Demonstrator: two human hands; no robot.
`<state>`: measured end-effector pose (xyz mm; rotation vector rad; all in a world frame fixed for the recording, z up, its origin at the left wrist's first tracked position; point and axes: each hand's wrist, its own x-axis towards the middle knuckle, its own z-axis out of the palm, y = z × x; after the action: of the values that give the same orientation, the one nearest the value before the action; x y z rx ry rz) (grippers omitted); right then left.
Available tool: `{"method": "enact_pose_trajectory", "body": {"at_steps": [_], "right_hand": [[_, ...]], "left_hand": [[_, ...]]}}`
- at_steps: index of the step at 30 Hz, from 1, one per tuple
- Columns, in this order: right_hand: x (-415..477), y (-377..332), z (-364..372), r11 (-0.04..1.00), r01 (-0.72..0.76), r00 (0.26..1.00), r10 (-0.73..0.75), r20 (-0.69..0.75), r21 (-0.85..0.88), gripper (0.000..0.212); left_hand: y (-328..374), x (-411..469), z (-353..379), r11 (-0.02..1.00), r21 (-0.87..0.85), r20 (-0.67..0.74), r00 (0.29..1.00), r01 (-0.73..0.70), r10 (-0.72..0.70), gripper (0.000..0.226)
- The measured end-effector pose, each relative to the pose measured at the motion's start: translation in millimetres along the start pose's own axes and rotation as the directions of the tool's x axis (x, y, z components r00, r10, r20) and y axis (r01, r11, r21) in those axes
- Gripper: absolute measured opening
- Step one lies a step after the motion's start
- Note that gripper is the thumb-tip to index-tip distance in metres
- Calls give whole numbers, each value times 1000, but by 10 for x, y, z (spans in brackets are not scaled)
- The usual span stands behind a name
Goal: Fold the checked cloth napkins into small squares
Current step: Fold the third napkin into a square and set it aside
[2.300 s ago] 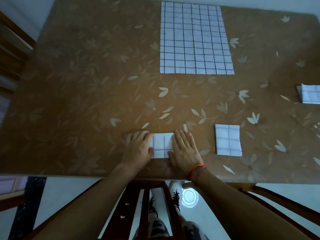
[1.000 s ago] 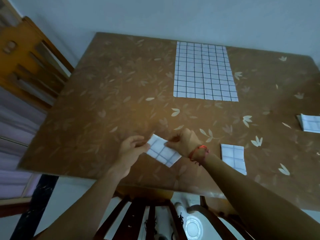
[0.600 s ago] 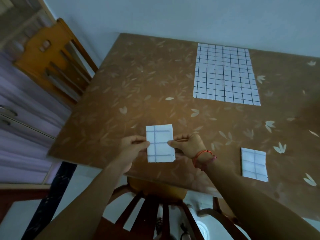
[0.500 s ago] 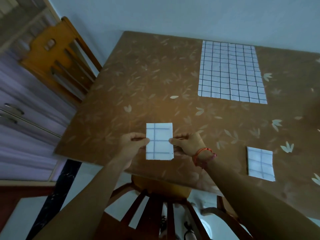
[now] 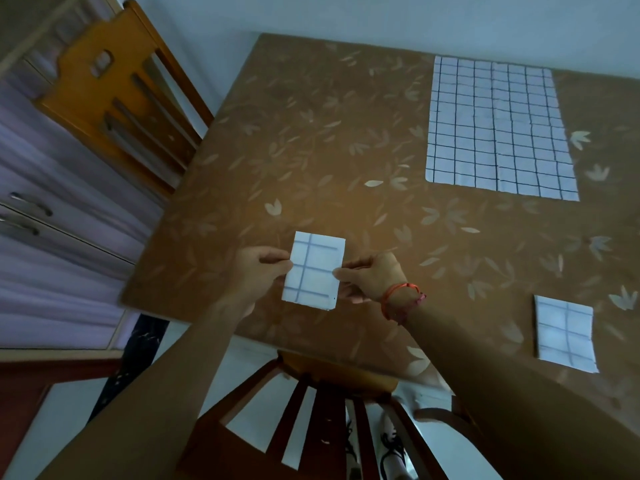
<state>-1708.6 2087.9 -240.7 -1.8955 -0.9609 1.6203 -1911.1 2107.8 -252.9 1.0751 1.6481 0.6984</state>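
The grip is a pinch from two sides. The left hand (image 5: pixel 258 271) pinches the left edge and the right hand (image 5: pixel 372 277) pinches the right edge of a small folded white cloth napkin with dark checked lines (image 5: pixel 313 271). The napkin seems held a little above the brown leaf-patterned tabletop (image 5: pixel 311 150), near its front edge, and looks more rectangle than square. I judge it light, soft and limp. The layers can slip apart, so it is better to take it at the folded edges, with all layers pressed together. To the right of the grip, well apart, lies another small folded checked napkin (image 5: pixel 564 332). Beyond the grip, to the right, a large unfolded checked napkin (image 5: pixel 495 129) lies flat.
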Motion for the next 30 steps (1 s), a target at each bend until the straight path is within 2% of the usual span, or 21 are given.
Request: {"method": "enact_pose_trajectory", "body": {"at_steps": [11,19,26,30], "right_hand": [[651,-74,476,997,-80,997,80,-12,-23,11],[992,-91,648,993,-114,994,114,-7,-28,10],[1107,-92,703,991,-123,992,122,-19,-49,7],[1123,-105,728,992,-114,993,111,-46,-62,6]], "left_hand": [[-199,594,-256,994,88,-42,997,66,-63,10],[-403,939,-296,976,219,-64,998,6,8,8],[-439,1023,-285,907,406,-61,987,-114,151,8],[-407,1053,-294,881,452,-60,981,-137,183,9]]}}
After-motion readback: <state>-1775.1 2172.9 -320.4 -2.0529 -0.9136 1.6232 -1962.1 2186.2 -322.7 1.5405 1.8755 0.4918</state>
